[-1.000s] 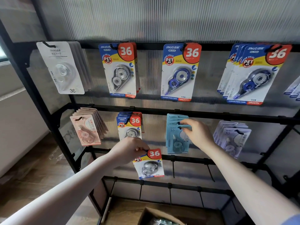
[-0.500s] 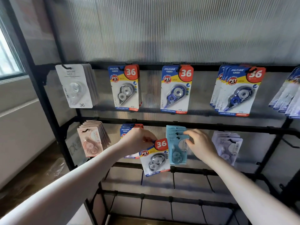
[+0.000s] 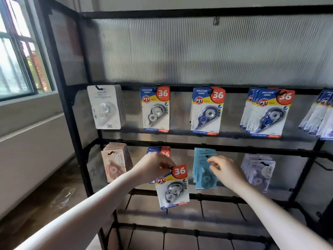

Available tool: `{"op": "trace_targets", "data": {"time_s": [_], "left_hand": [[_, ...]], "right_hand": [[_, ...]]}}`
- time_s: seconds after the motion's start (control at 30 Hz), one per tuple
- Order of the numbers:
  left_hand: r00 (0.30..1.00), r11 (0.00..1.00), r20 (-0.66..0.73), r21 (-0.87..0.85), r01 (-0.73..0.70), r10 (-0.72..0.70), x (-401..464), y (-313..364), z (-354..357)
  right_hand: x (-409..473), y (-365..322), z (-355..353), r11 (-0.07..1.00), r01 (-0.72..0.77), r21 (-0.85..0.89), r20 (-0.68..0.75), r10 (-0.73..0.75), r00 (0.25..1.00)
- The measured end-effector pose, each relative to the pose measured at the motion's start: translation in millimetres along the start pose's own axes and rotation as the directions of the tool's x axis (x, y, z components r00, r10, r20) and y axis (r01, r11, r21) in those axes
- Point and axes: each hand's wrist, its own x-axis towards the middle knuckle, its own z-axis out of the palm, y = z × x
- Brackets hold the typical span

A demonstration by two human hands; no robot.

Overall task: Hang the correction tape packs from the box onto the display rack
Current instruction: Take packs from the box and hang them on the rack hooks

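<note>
Correction tape packs are already filling the display rack (image 3: 75, 112)'s top rail and the left end of its middle rail, while I'm seeing bare hooks below, so I'm judging plenty remains. My left hand (image 3: 153, 167) is pinching a grey pack (image 3: 172, 188) by its top corner, unhung, before the middle rail; my right hand (image 3: 226, 171), fingers loosely curled, is touching the teal packs (image 3: 201, 159), beside a window (image 3: 19, 49) at left.

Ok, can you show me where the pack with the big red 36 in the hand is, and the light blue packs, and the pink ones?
Hand-held pack with red 36 circle (image 3: 172, 188): head view, on its clear blister.
Light blue hanging packs (image 3: 202, 170): head view, front card's left part.
Pink hanging packs (image 3: 113, 165): head view, front card's middle.
</note>
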Motion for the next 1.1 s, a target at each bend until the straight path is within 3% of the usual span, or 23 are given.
{"op": "trace_targets", "data": {"time_s": [0.43,0.87,1.1], "left_hand": [[0.992,0.988,0.030,-0.089,0.127,-0.125,-55.8,-95.9,14.5],[0.992,0.987,0.026,-0.107,0.122,-0.120,-26.4,-102.0,28.4],[0.979,0.984,-0.128,-0.098,0.147,-0.159,13.0,-80.4,30.3]], "right_hand": [[3.2,-32.1,47.4,1.000,-0.002,-0.027,0.109,0.005,0.994],[1.2,-19.4,50.9,0.998,-0.038,-0.053,0.121,0.044,0.992],[-8.0,13.6,30.9,0.997,-0.069,-0.042,0.105,0.073,0.992]]}}
